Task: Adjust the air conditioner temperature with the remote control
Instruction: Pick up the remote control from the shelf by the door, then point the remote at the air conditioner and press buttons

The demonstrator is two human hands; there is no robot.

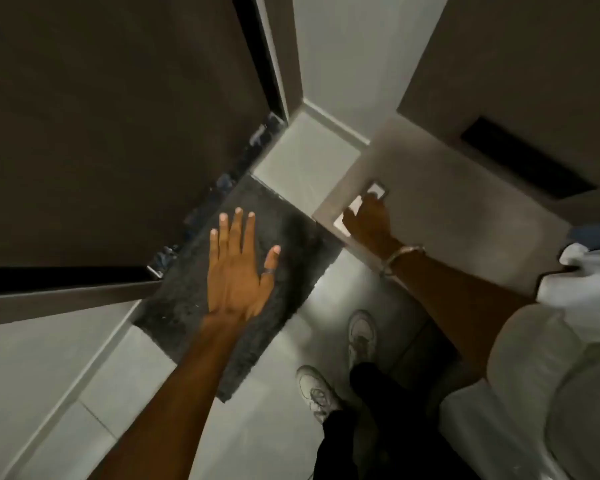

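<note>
1. On the pale tiled floor lies a dark grey mat against a dark door, with 2 white sneakers near its corner.
2. At right, a grey shelf top carries a dark slot; white bedding sits below it.
3. The left hand hovers over the mat, fingers spread flat, holding nothing.
4. The right hand, a bracelet on its wrist, curls over the white remote control lying at the shelf's edge; whether it grips it, I cannot tell.
</note>
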